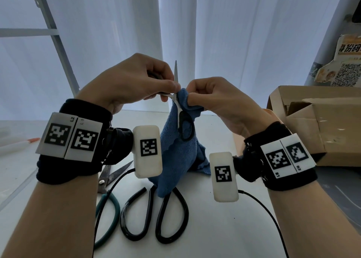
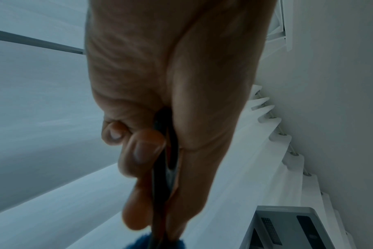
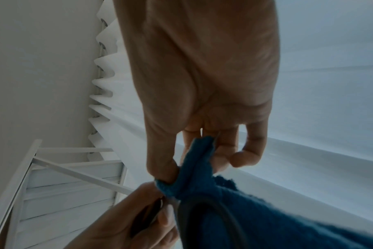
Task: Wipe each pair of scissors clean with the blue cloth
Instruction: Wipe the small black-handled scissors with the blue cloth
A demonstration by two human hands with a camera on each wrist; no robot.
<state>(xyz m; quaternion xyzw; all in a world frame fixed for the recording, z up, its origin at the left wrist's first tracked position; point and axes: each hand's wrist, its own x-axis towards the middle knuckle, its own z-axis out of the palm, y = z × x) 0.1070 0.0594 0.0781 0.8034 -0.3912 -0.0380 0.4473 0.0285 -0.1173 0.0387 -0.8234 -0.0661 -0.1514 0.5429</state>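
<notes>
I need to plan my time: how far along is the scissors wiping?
Nothing shows as finished. In hand: left hand holds small scissors, right hand pinches the blue cloth on them. Green scissors and black scissors lie waiting on the table.

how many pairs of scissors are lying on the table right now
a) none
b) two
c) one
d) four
b: the green-handled scissors and the large black-handled scissors lie on the table, while the small scissors are held up.
</notes>
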